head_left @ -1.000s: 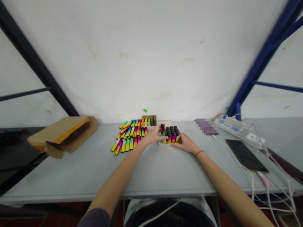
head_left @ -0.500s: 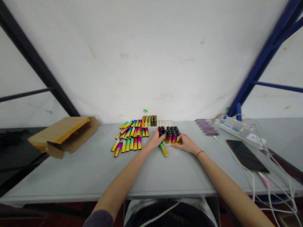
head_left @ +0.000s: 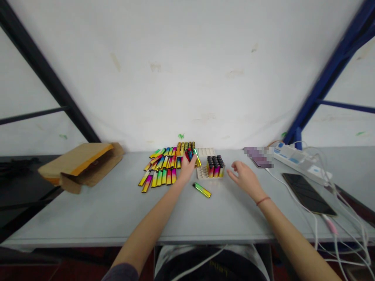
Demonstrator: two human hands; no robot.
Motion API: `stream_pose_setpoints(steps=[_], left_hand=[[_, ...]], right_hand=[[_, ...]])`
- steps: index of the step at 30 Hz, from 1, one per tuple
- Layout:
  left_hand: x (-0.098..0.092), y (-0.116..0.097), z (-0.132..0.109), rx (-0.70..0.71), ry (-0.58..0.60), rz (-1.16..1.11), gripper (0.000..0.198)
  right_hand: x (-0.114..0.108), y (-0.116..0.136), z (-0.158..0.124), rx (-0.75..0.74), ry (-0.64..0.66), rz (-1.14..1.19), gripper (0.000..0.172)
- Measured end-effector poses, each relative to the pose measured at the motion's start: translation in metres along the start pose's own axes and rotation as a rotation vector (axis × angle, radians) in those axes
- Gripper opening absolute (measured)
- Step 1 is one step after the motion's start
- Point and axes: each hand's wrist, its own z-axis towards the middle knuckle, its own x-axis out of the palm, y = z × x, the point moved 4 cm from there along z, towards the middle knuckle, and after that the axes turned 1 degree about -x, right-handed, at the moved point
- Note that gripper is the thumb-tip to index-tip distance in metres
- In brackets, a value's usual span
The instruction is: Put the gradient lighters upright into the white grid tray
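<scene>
While your left hand (head_left: 187, 168) is shut on a rainbow stick (head_left: 196, 157), a slip could knock the neat rows (head_left: 161, 176) out of line; your right hand (head_left: 244, 177) is open.

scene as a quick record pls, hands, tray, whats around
left hand: gripping rainbow lighters
right hand: open, holding nothing, right of the white tray
tray: black-topped lighters upright
table: loose lighter in front of tray, rows of lighters left
nearby: cardboard envelope, phone, power strip
</scene>
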Motion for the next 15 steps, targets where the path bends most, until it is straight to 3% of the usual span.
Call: stream_pose_setpoints(steps=[4, 7, 12, 15], left_hand=[[-0.009, 0.0, -0.006, -0.423, -0.041, -0.443, 0.017], [-0.021, 0.002, -0.016, -0.664, -0.126, -0.607, 0.008], [-0.043, -0.001, -0.032, -0.749, -0.251, -0.641, 0.012], [-0.041, -0.009, -0.043, -0.773, -0.183, -0.656, 0.012]], right_hand=[[0.022, 0.068, -0.03, -0.181, 0.255, -0.068, 0.036], [0.04, 0.098, -0.036, -0.157, 0.34, -0.113, 0.026], [0.036, 0.109, -0.019, -0.039, 0.344, -0.07, 0.022], [0.027, 0.123, 0.001, -0.008, 0.233, 0.01, 0.027]])
